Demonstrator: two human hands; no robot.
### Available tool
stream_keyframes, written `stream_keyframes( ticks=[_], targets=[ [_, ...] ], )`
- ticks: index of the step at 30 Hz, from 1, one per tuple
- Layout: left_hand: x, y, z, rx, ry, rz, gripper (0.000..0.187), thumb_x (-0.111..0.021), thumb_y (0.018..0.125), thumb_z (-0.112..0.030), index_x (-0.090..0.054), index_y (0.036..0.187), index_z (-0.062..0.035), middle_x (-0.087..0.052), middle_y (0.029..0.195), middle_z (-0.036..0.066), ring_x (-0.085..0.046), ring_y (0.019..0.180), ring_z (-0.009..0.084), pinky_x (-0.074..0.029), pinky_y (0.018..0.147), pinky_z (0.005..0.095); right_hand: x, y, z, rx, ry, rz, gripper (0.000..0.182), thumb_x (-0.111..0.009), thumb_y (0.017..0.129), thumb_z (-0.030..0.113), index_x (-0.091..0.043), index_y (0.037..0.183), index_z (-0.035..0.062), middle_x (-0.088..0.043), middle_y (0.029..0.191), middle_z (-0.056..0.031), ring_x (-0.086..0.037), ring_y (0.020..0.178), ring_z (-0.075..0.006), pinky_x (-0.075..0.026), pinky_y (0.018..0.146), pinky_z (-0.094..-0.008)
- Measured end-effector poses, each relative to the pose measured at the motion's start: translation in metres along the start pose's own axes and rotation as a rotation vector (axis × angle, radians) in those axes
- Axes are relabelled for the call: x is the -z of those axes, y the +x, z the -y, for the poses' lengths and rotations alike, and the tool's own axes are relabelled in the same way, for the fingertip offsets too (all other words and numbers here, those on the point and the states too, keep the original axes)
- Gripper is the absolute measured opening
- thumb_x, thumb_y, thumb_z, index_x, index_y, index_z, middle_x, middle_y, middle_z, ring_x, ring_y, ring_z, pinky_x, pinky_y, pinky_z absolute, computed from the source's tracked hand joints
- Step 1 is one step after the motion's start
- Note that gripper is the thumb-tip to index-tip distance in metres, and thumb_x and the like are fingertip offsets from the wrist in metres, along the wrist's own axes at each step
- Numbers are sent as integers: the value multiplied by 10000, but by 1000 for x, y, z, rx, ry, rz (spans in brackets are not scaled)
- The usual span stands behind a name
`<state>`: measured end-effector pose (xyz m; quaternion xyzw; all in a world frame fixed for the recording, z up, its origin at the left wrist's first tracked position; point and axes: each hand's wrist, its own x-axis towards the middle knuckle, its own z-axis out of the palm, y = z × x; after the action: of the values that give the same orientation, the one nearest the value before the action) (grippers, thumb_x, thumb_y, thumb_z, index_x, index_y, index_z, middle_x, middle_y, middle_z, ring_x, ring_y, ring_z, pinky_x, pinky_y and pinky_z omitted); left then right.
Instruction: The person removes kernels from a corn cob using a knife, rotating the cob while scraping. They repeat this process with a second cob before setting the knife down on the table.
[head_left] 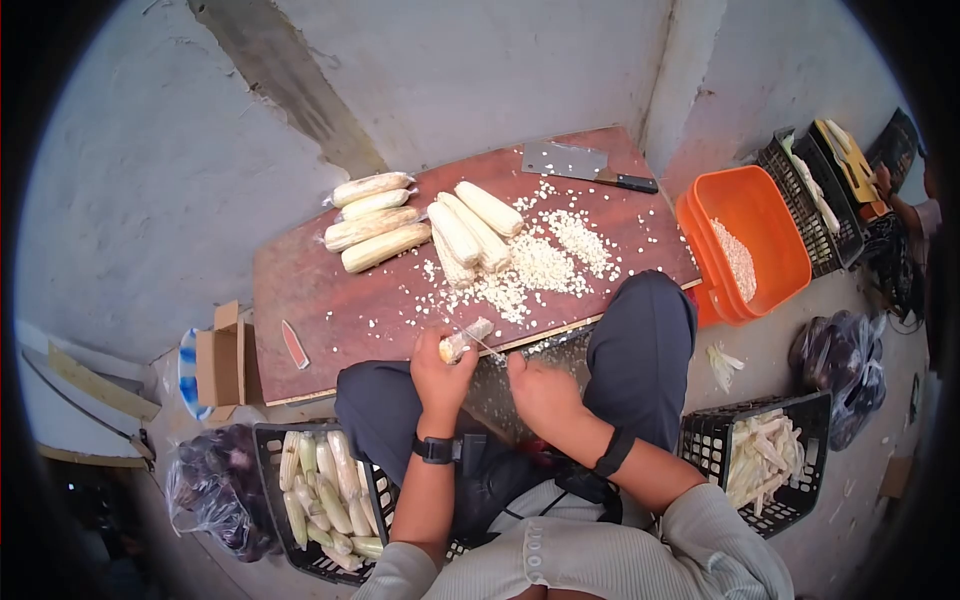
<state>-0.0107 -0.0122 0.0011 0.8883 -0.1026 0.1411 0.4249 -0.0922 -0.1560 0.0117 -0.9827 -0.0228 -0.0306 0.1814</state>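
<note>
My left hand (443,375) is closed around a partly stripped corn cob (466,341), just over the near edge of the low reddish board (340,325). My right hand (545,393) is closed on a thin-bladed knife (487,346); its handle is hidden in the fist. The narrow blade reaches up and left against the cob. Beyond my hands, loose corn kernels (545,265) lie heaped on the board. Several peeled corn cobs (470,228) lean together behind the kernels, and a row of plastic-wrapped cobs (375,222) lies to their left.
A cleaver (570,160) rests at the board's far edge, a red pointed piece (295,345) at its left. An orange bucket (690,215) holds kernels. Black crates of corn (325,490) and stripped cobs (765,455) flank my legs. Another person's arm (905,210) shows at far right.
</note>
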Motion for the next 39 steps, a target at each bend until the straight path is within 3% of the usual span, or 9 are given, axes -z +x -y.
stream_keyframes(
  ticks=[11, 23, 26, 29, 32, 35, 39],
  targets=[
    [-6, -3, -9, -77, -5, 57, 206, -710, 677, -90, -573, 806, -5, -563, 775, 141, -569, 713, 325, -460, 648, 378, -3, 10, -4, -80, 64, 142, 96, -455, 863, 93, -487, 880, 5, -625, 689, -154, -653, 631, -305, -515, 511, -409],
    [-7, 0, -6, -77, -25, 39, 224, -715, 673, -103, -547, 775, 3, -541, 728, 150, -548, 675, 324, -448, 631, 380, -33, 46, -4, -17, 151, 95, 117, -444, 881, 115, -465, 872, 0, -613, 678, -168, -646, 637, -336, -512, 520, -420],
    [-5, 2, 0, 33, -42, 16, 228, -713, 683, -121, -555, 801, -7, -551, 774, 152, -557, 707, 346, -457, 641, 405, -41, 52, -5, 36, 169, 13, 112, -448, 878, 105, -468, 881, -5, -623, 698, -175, -642, 621, -344, -513, 529, -420],
    [-3, 2, 0, 48, -55, -10, 224, -713, 682, -116, -555, 798, -8, -559, 777, 148, -560, 720, 339, -454, 654, 406, -54, 53, -13, 33, 217, -2, 142, -487, 876, 133, -475, 891, -8, -632, 721, -189, -641, 635, -354, -508, 550, -447],
    [-5, -1, 1, -7, -63, -56, 215, -713, 677, -102, -544, 764, -1, -558, 744, 142, -558, 698, 313, -445, 646, 383, -34, 52, -7, -104, 315, 132, 197, -523, 889, 187, -499, 901, -7, -634, 729, -204, -635, 680, -378, -495, 588, -482],
    [-6, -3, 4, 8, -58, -76, 219, -717, 673, -104, -546, 765, -2, -569, 751, 145, -567, 708, 318, -449, 660, 388, -51, 53, -16, -57, 501, -12, 228, -538, 900, 232, -520, 910, 4, -625, 711, -210, -624, 710, -398, -481, 612, -504],
    [-1, -4, 1, 48, -44, -85, 230, -721, 662, -115, -553, 772, -2, -580, 764, 151, -579, 726, 322, -456, 674, 389, -27, 48, -13, -115, 593, 13, 226, -542, 903, 236, -531, 917, 11, -630, 750, -208, -619, 712, -395, -471, 627, -504]
  ],
)
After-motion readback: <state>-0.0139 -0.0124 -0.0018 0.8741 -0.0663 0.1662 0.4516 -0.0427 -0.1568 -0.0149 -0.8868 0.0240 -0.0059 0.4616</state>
